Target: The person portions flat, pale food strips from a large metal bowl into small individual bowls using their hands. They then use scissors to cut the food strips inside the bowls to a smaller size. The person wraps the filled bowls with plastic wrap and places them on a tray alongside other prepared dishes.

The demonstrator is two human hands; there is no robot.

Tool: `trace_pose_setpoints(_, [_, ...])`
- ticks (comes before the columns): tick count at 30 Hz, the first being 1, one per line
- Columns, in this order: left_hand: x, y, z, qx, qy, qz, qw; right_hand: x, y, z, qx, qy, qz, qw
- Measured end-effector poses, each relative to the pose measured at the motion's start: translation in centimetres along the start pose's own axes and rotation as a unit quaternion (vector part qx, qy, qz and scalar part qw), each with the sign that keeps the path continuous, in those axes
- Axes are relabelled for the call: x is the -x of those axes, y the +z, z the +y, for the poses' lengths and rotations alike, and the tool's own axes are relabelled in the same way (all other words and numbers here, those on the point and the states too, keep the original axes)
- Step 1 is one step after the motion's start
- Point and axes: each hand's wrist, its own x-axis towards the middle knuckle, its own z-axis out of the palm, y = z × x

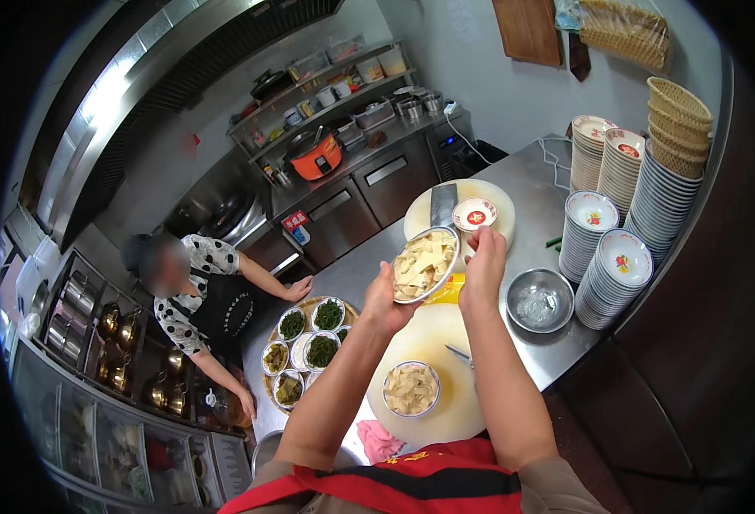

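My left hand (384, 299) grips the rim of a bowl (424, 265) heaped with pale, flat strips of food and tilted above the counter. To its right is my right hand (485, 260), fingers curled, close to a small white dish (474, 214) with a red emblem; whether they touch is unclear. Beyond both hands, a cleaver (444, 204) lies on the far round cutting board (496, 193). On the near round board (458, 411) stands a second bowl of pale strips (411, 389). A pointed metal tool (458, 353) there is partly hidden by my right forearm.
A woven tray (352, 313) holds several bowls of greens at left, where a co-worker (223, 295) leans on the counter. A metal bowl (540, 300) and tall bowl stacks (614, 276) stand at right. A pink cloth (377, 441) lies near my apron. A yellow packet (447, 289) lies between the boards.
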Motion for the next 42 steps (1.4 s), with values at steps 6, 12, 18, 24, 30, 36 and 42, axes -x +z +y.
trace_pose_setpoints(6, [0.7,1.5,-0.7,-0.008,0.005,-0.008,1.000,-0.3,-0.2,3.5,-0.029,0.067,-0.036,0.997])
trace_pose_setpoints(12, [1.2,2.2,-0.2,0.003,-0.004,0.047,0.999,-0.1,-1.9,2.8,0.178,-0.145,0.025,0.973])
trace_pose_setpoints(18, [0.4,2.5,-1.0,0.040,-0.004,0.049,0.998,2.6,-0.2,0.6,0.083,-0.282,0.009,0.956])
trace_pose_setpoints(24, [0.9,3.9,-2.6,0.067,0.034,0.041,0.996,1.9,-0.3,2.6,0.100,-0.296,0.021,0.950])
trace_pose_setpoints(30, [1.4,3.3,-1.4,0.050,0.015,0.043,0.998,0.4,-1.2,3.7,0.143,-0.252,0.106,0.951])
trace_pose_setpoints(36, [1.0,2.0,-0.5,0.032,0.048,0.047,0.997,3.2,-2.0,2.4,0.120,-0.147,0.013,0.982])
trace_pose_setpoints(42, [2.2,4.0,-1.5,-0.001,0.071,0.061,0.996,-0.4,-0.8,4.2,-0.053,-0.119,-0.003,0.992])
